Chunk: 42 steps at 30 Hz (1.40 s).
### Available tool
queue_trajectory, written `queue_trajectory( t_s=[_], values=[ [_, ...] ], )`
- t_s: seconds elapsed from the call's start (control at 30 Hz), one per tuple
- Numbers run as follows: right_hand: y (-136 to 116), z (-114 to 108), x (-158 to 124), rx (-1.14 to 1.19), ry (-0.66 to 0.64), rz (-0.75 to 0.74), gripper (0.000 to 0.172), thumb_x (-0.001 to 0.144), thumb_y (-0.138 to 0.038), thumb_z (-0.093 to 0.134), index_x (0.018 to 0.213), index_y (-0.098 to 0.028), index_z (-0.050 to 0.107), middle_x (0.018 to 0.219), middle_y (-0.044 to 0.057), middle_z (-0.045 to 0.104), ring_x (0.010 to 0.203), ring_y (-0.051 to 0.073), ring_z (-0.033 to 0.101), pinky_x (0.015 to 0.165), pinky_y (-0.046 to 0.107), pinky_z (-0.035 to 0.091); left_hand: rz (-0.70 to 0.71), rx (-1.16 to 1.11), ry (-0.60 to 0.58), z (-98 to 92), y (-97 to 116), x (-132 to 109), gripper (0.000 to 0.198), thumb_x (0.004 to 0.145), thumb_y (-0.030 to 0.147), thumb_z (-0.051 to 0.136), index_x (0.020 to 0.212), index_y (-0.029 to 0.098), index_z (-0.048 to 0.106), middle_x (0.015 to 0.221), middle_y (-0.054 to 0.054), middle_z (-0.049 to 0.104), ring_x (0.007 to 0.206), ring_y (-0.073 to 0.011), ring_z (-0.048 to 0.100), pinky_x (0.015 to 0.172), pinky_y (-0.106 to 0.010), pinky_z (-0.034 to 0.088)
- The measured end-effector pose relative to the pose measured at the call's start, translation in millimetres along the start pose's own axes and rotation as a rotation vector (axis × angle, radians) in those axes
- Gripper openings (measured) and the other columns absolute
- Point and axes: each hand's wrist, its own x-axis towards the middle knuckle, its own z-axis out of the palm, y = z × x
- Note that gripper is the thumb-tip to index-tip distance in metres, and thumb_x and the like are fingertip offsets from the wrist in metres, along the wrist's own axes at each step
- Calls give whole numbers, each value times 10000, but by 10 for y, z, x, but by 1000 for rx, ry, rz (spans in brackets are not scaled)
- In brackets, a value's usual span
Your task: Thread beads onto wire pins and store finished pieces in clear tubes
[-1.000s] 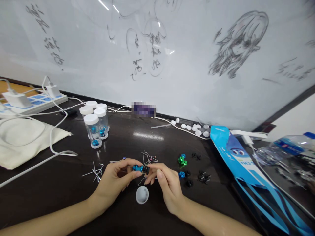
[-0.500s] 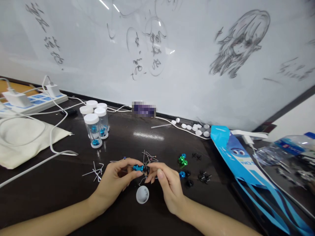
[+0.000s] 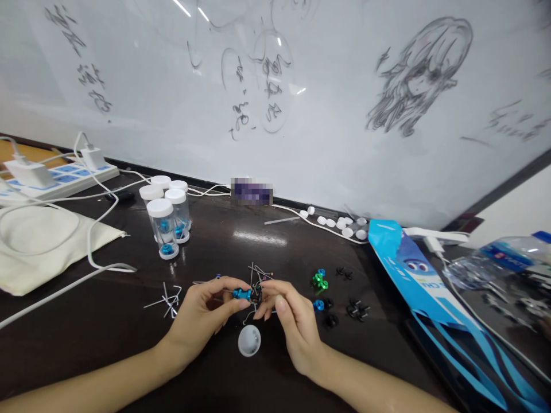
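My left hand (image 3: 204, 307) is closed, pinching a small shiny blue metal spool-like part (image 3: 241, 294) with a thin rod at its left end. At the part's right end sits a small black piece (image 3: 257, 296), which the curled fingers of my right hand (image 3: 297, 321) grip. Whether the two pieces are joined I cannot make out. Below them stands a small white cup (image 3: 249, 341) with tiny dark bits inside. Thin bent metal wires (image 3: 260, 274) lie just behind my fingers, partly hidden.
L-shaped hex keys (image 3: 167, 301) lie left, with lidded clear tubes (image 3: 162, 229) behind. Green parts (image 3: 319, 282) and black parts (image 3: 358, 310) lie right, near a blue bag (image 3: 413, 269). White caps (image 3: 344, 223) and a cable line the whiteboard (image 3: 318, 149). A power strip (image 3: 77, 175) is far left.
The fingers of my right hand have shifted slightly at the black piece, which now shows a little more. My left hand and the blue part stay in place.
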Motion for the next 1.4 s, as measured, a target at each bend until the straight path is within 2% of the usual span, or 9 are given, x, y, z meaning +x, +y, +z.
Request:
queue_trajectory(
  t_s=[0.4,0.5,0.6,0.77,1.4],
  values=[
    [-11,-7,-8,-29,2,-12,305,1029,-277,346,1210,-227,587,895,53,660,768,171,645,740,336,502,9,7,-7,-2,-12,-4,180,750,297,735,894,190,744,487,56,530,380,-64,418,390,-170,322],
    [-13,-11,-6,-49,-2,-21,305,1029,-275,346,1175,-229,610,842,44,647,782,179,635,757,346,496,8,3,-11,-6,-18,-9,180,748,293,732,895,189,745,483,59,524,373,-62,411,388,-170,320],
    [-10,-11,-4,-34,10,-18,304,1028,-275,346,1200,-230,593,914,57,645,771,174,632,728,338,500,8,5,-11,-9,-25,-10,178,752,289,729,899,190,744,484,60,523,371,-60,410,387,-167,318],
    [-16,-13,5,-51,2,-24,300,1028,-274,349,1147,-218,618,823,45,638,801,188,621,771,357,482,13,0,-16,-5,-25,-3,176,754,293,730,899,194,742,486,63,519,373,-59,412,390,-165,322],
    [-25,-12,0,-36,14,-11,297,1031,-278,344,1125,-213,618,836,44,635,787,180,618,756,345,480,-5,5,-12,7,-16,3,193,744,303,737,898,187,744,482,60,510,378,-66,411,387,-172,313]
  ],
)
